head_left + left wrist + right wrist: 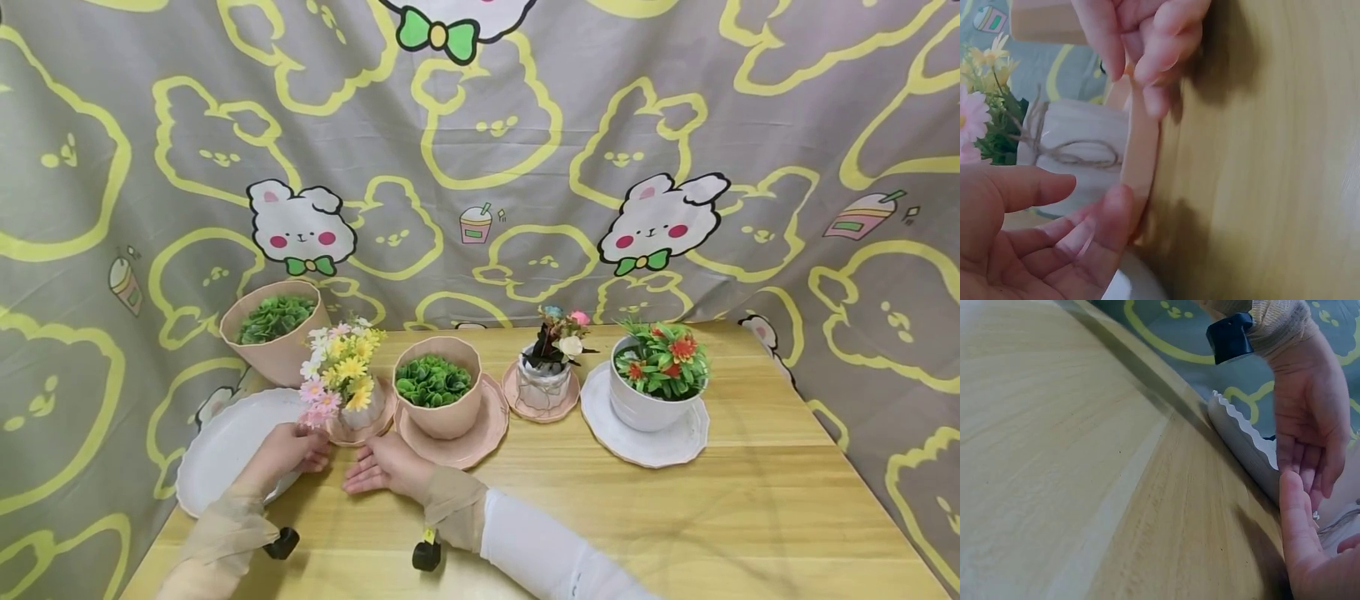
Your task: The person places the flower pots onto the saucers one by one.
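A small whitish pot (1079, 134) tied with twine stands on a pink saucer (1141, 153), holding yellow, white and pink flowers (341, 371). My left hand (288, 457) is at the saucer's left front, its fingertips against the rim in the left wrist view and the thumb apart. From the right front, my right hand (390, 467) reaches to the same saucer, palm turned up and fingers fairly straight; whether it touches the rim is unclear. Beneath the left wrist lies a large white scalloped plate (225, 442), partly hidden by the forearm.
A pink pot of green leaves (277, 333) stands behind the white plate. To the right are another pink pot (438, 417) on a saucer, a small twine-wrapped pot (543, 387), and a white pot (648, 404) with red flowers on a white plate. A patterned curtain (495, 150) hangs behind.
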The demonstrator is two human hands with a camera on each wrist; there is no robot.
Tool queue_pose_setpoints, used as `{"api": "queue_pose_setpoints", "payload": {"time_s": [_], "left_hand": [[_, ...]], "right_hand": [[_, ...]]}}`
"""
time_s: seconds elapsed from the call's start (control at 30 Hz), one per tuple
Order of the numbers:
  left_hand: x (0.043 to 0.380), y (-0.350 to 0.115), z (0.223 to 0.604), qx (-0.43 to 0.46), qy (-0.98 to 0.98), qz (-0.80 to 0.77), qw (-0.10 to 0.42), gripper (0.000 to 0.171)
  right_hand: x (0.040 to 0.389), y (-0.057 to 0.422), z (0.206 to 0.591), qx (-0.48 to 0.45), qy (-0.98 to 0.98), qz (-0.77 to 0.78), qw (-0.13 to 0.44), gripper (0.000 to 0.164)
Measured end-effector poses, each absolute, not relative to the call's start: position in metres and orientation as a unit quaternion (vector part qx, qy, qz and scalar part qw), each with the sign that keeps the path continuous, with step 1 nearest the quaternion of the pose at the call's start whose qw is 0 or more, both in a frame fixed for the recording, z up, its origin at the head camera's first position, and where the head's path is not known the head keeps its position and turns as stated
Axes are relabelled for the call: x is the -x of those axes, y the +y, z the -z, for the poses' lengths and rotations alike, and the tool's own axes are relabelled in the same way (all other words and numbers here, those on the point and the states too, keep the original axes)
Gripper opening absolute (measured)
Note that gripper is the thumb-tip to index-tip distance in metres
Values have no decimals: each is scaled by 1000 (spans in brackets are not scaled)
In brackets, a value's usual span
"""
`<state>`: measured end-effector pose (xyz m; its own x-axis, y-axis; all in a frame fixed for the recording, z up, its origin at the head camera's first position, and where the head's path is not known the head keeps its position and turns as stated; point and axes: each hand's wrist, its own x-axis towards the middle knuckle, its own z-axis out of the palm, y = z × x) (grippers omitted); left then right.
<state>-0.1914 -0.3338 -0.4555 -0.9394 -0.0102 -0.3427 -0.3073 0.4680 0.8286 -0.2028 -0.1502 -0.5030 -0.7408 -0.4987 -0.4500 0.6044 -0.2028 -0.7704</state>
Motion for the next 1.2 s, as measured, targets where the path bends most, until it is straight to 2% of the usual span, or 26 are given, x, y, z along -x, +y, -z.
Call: {"api": "queue_pose_setpoints", "payload": {"time_s": [0.23, 0.37, 0.77, 1.2], "left_hand": [[189, -326, 459, 103, 806, -549, 197, 34], [190, -323, 462, 115, 801, -549, 208, 32], [202, -316, 471, 114, 813, -543, 175, 34], [233, -308, 473, 136, 810, -546, 164, 34]], "right_hand": [[202, -149, 503, -49, 510, 781, 356, 23], [202, -151, 503, -49, 506, 787, 349, 21], [208, -154, 497, -18, 490, 796, 355, 33], [225, -161, 496, -40, 498, 801, 330, 34]]}}
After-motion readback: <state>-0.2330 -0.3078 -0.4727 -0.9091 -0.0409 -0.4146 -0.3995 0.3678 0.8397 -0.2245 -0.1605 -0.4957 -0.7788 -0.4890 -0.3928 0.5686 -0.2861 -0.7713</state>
